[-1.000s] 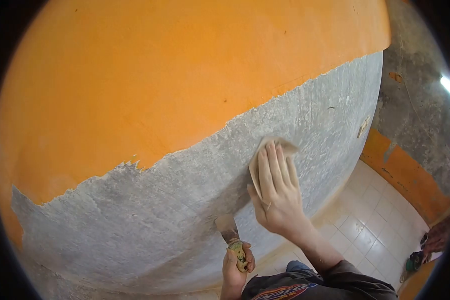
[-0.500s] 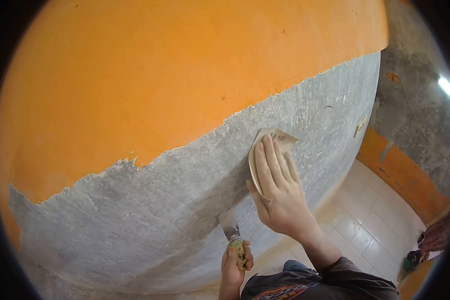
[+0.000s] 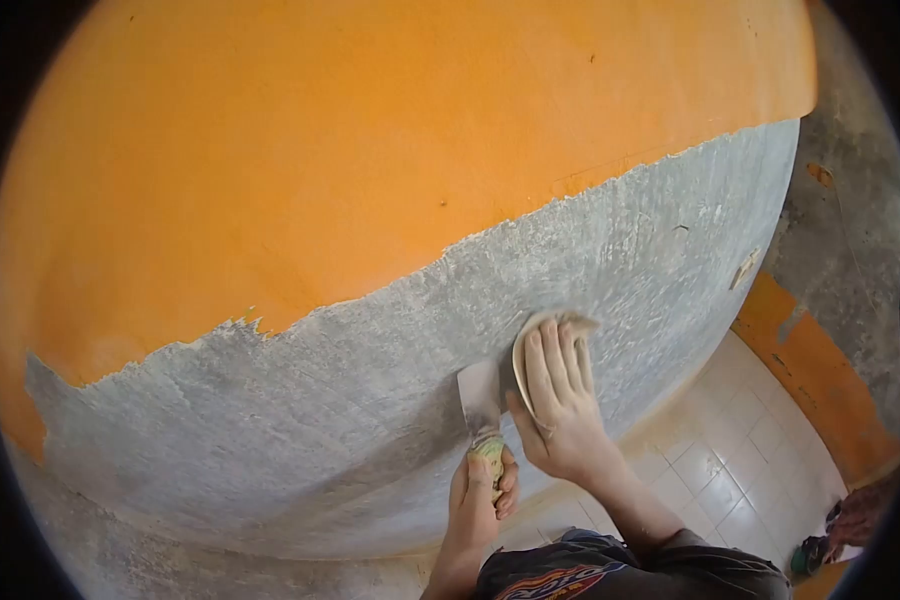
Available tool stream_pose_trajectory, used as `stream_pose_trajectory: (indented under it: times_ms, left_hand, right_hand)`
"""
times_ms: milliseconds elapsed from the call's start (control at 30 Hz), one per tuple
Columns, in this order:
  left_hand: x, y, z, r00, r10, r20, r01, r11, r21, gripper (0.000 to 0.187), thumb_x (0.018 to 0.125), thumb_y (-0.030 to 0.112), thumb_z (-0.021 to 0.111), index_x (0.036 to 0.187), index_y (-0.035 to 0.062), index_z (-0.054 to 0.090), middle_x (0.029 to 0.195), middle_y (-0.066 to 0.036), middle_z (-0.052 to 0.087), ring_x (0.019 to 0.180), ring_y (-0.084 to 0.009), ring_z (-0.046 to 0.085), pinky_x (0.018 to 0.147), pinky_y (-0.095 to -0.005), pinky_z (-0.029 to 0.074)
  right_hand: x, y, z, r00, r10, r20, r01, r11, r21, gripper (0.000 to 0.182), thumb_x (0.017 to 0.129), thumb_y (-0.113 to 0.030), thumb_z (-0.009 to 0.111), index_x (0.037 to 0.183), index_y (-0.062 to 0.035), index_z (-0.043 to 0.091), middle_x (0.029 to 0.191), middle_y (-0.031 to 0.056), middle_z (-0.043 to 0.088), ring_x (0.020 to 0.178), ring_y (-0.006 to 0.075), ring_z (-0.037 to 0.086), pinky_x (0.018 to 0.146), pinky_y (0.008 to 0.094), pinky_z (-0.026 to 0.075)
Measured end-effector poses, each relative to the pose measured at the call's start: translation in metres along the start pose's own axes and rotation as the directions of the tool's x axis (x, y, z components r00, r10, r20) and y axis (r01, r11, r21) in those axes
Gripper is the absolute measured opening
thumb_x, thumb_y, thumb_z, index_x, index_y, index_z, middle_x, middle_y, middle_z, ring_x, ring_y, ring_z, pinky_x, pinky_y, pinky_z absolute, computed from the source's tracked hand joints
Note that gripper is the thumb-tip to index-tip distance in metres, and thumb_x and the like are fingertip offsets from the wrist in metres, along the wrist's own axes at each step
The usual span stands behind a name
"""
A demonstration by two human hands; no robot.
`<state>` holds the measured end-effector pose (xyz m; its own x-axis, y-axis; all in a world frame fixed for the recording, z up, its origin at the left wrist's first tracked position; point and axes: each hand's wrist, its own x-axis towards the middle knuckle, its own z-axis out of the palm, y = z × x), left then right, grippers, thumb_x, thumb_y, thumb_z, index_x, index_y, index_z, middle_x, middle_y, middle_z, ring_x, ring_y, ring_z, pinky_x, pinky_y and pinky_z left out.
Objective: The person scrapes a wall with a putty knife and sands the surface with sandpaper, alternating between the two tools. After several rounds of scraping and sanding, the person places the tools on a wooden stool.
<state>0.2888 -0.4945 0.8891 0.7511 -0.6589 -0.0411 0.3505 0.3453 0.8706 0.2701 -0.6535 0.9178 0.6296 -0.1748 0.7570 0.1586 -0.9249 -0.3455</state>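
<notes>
My right hand (image 3: pixel 567 420) lies over a folded sheet of sandpaper (image 3: pixel 532 328), pressing it against the bare grey part of the wall (image 3: pixel 350 400). Its fingers point up the wall and the thumb sits at the sheet's left edge. Lower and to the left, my left hand (image 3: pixel 476 500) grips the worn yellowish handle of a putty knife (image 3: pixel 479 393). The knife's wide metal blade points upward, overlapping the grey wall in this view, close beside the sandpaper. Higher up, orange paint (image 3: pixel 270 180) meets the grey along a ragged edge.
Pale floor tiles (image 3: pixel 735 480) run along the wall's foot at the right. A second wall (image 3: pixel 850 290), grey and orange, rises at the far right. Dark reddish cloth (image 3: pixel 860 515) shows at the lower right edge. A small chipped patch (image 3: pixel 744 270) marks the grey wall.
My right hand and the sandpaper have moved down the wall. My left hand has brought the putty knife up and slightly right, closer to the sheet. The view has shifted a little.
</notes>
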Motion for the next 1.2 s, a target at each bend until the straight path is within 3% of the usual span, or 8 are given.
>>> stream_pose_trajectory:
  times_ms: [33,67,167,367,800,1000,1100,1200]
  left_hand:
    - [0.003,0.004,0.008,0.999,0.002,0.039,0.000,0.998,-0.055,0.048,0.098,0.052,0.037,0.099,0.0048,0.047,0.069,-0.001,0.043,0.046,-0.0062,0.034,0.038,-0.0196,0.026]
    - [0.007,0.009,0.018,1.000,0.004,0.026,-0.003,0.999,-0.054,0.048,0.098,0.052,0.037,0.099,0.0048,0.047,0.069,-0.001,0.043,0.046,-0.0062,0.034,0.038,-0.0196,0.026]
    - [0.013,0.020,0.043,0.997,0.067,0.045,-0.065,0.997,-0.037,0.047,0.098,0.051,0.037,0.100,0.0055,0.047,0.071,-0.001,0.043,0.047,-0.0053,0.034,0.038,-0.0184,0.025]
    - [0.018,0.010,0.067,0.991,0.122,-0.054,-0.123,0.992,-0.021,0.043,0.100,0.048,0.035,0.102,0.0059,0.046,0.074,-0.001,0.044,0.048,-0.0053,0.034,0.039,-0.0186,0.025]
    - [0.018,-0.005,0.103,0.961,0.183,-0.206,-0.194,0.980,-0.033,0.039,0.101,0.045,0.033,0.102,0.0082,0.044,0.079,-0.002,0.043,0.053,-0.0060,0.035,0.043,-0.0185,0.027]
    - [0.013,0.000,0.105,0.984,0.134,-0.113,-0.149,0.979,-0.140,0.038,0.101,0.046,0.033,0.102,0.0097,0.045,0.078,0.001,0.042,0.053,-0.0048,0.034,0.043,-0.0182,0.026]
    - [0.009,0.000,0.087,0.978,0.136,-0.158,-0.151,0.985,-0.088,0.040,0.100,0.049,0.035,0.102,0.0100,0.045,0.077,0.001,0.042,0.053,-0.0044,0.034,0.043,-0.0185,0.026]
    - [-0.011,-0.004,0.063,0.961,0.156,-0.227,-0.175,0.983,-0.065,0.042,0.099,0.051,0.036,0.101,0.0103,0.046,0.077,0.001,0.042,0.053,-0.0054,0.034,0.043,-0.0182,0.026]
  right_hand:
    - [-0.010,0.002,0.007,1.000,0.004,0.016,-0.005,0.998,0.068,0.062,0.088,-0.018,0.050,0.141,0.0074,0.030,0.147,0.0285,0.026,0.138,0.0464,0.021,0.109,0.0592,0.015]
    - [-0.022,0.005,0.014,0.998,0.053,0.045,-0.063,0.966,0.249,0.063,0.088,-0.019,0.051,0.142,0.0068,0.029,0.148,0.0283,0.025,0.139,0.0466,0.018,0.109,0.0602,0.011]
    - [-0.023,0.014,0.010,0.999,0.034,0.028,-0.040,0.962,0.270,0.064,0.087,-0.018,0.051,0.142,0.0056,0.029,0.149,0.0279,0.024,0.139,0.0459,0.017,0.109,0.0606,0.008]
    - [0.009,0.041,-0.010,0.995,-0.057,-0.082,0.070,0.983,0.171,0.064,0.086,-0.018,0.053,0.142,0.0043,0.032,0.148,0.0268,0.026,0.139,0.0454,0.019,0.109,0.0606,0.005]
    - [0.001,0.055,-0.009,0.995,-0.082,-0.052,0.088,0.986,0.141,0.063,0.086,-0.018,0.054,0.142,0.0034,0.033,0.148,0.0257,0.027,0.139,0.0447,0.020,0.108,0.0620,0.008]
    - [0.001,0.050,0.006,0.990,-0.069,-0.125,0.078,0.995,0.066,0.065,0.087,-0.021,0.053,0.143,0.0034,0.031,0.150,0.0250,0.024,0.140,0.0437,0.019,0.108,0.0624,0.010]
    - [0.011,0.032,0.002,0.989,-0.098,-0.108,0.100,0.995,0.014,0.065,0.087,-0.022,0.053,0.143,0.0031,0.031,0.150,0.0238,0.024,0.139,0.0433,0.019,0.108,0.0628,0.011]
    - [-0.003,0.014,0.018,0.989,-0.081,-0.120,0.073,0.995,-0.067,0.062,0.087,-0.022,0.054,0.140,0.0032,0.035,0.146,0.0235,0.033,0.136,0.0433,0.027,0.106,0.0630,0.018]
